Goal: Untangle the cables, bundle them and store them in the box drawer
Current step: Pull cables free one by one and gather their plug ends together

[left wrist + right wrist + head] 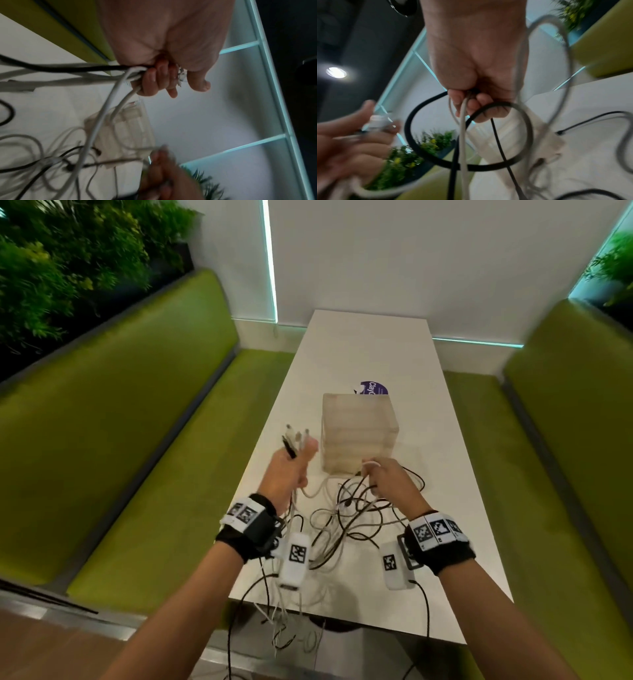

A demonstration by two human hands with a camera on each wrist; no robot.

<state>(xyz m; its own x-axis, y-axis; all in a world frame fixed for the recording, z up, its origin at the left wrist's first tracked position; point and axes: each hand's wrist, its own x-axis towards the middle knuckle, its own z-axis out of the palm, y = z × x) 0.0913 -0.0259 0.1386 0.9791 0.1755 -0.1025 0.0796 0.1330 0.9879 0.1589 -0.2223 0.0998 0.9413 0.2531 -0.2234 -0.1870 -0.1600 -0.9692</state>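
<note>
Clearly we are mid-untangling: our left hand (289, 470) grips the plug ends of the black and white cables (346, 515), while our right hand (387, 477) pinches a loop above the white desk (455, 474). Next we should draw strands apart gently, before bundling them for the translucent plastic drawer box (358, 433) just behind.

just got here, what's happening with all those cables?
A person is sorting a tangle of cables on a white table. The left hand grips several plug ends, held up together. The right hand holds white and black cable loops near the translucent drawer box. Most cable lies knotted between the wrists, some hanging off the table edge. The box looks closed.
</note>
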